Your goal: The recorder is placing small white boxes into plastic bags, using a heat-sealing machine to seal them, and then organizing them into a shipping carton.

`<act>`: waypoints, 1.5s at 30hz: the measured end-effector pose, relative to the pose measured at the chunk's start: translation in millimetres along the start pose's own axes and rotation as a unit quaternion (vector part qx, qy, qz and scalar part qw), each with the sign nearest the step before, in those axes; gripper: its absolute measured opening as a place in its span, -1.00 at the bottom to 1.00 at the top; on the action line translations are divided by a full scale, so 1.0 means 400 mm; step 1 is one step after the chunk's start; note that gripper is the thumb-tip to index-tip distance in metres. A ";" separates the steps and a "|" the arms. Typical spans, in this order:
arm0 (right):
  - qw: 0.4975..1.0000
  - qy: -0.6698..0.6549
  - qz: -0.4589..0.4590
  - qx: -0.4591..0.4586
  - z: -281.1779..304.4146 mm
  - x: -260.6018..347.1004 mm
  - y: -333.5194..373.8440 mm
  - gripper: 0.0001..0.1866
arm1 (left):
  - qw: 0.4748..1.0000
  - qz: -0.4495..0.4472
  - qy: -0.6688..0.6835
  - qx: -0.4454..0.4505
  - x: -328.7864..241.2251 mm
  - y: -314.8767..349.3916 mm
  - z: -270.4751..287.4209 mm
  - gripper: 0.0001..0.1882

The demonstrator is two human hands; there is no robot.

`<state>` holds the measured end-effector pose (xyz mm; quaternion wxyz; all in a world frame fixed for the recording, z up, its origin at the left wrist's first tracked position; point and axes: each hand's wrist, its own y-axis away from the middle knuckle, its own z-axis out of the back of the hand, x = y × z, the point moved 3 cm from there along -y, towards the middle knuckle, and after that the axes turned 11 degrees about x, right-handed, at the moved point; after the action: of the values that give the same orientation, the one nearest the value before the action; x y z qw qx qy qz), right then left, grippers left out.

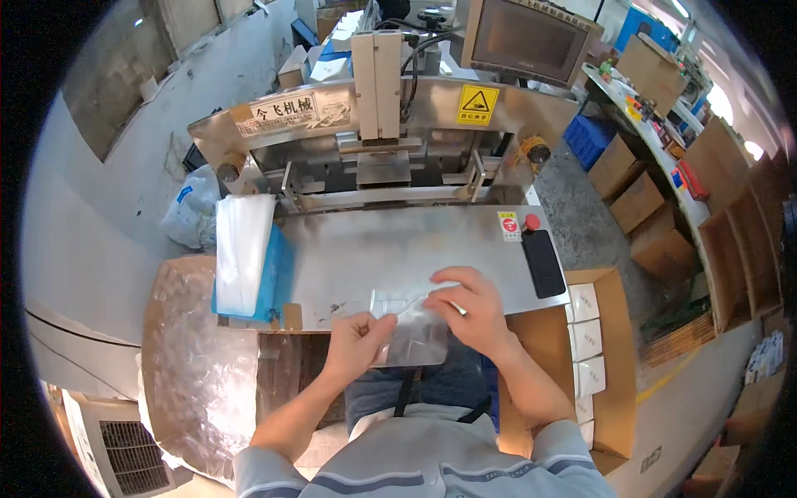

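Observation:
Over the front edge of the steel worktable, both hands hold a piece of clear plastic packaging [418, 343]. It is see-through and roughly square, with a flap-like upper edge; whether it is a bag or a flat folded box I cannot tell. My left hand [359, 344] is closed, its thumb and fingers pinching the left edge. My right hand [470, 310] is bent over the upper right part, thumb and fingertips gripping the plastic there. Left of my hands, a stack of whitish translucent plastic sheets [243, 257] leans in a blue holder [276, 270].
A metal machine with a central press head [383, 166] stands behind the worktable [374, 241]. A black phone [543, 264] and red button [531, 222] sit at the right. A carton of white boxes [618, 365] stands right; a carton of clear plastic pieces [199, 365] stands left.

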<state>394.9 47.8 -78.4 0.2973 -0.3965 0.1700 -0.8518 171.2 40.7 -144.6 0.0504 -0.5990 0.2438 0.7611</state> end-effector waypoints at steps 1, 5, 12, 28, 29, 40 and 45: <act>0.999 0.022 0.041 -0.026 0.001 0.009 0.006 -0.89 | 1.000 0.000 0.001 0.000 0.029 -0.008 -0.008 -0.76; 0.992 0.039 0.013 0.121 -0.039 -0.020 0.043 -0.87 | 0.952 -0.159 -0.202 -0.168 -0.067 0.009 -0.017 -0.71; 0.982 0.039 -0.002 0.186 -0.061 -0.036 0.053 -0.86 | 0.889 -0.244 -0.360 0.144 -0.111 -0.054 -0.012 -0.83; 0.935 -0.155 -0.097 0.305 -0.014 -0.314 -0.109 -0.74 | 0.917 -0.109 -0.337 0.181 -0.156 -0.269 0.184 -0.66; 0.939 -0.125 -0.076 0.311 -0.029 -0.381 -0.131 -0.72 | 0.921 -0.099 -0.339 0.167 -0.141 -0.321 0.207 -0.64; 0.951 -0.069 -0.184 0.238 -0.125 -0.676 -0.407 -0.79 | 0.981 -0.007 -0.157 0.117 -0.159 -0.772 0.415 -0.63; 0.962 0.043 -0.189 0.191 -0.089 -0.677 -0.474 -0.78 | 0.975 -0.156 -0.089 0.129 -0.113 -0.874 0.396 -0.65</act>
<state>434.5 368.5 -156.7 0.1931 -0.3203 -0.0617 -0.9254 172.0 425.0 -184.9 0.2673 -0.5479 0.2379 0.7561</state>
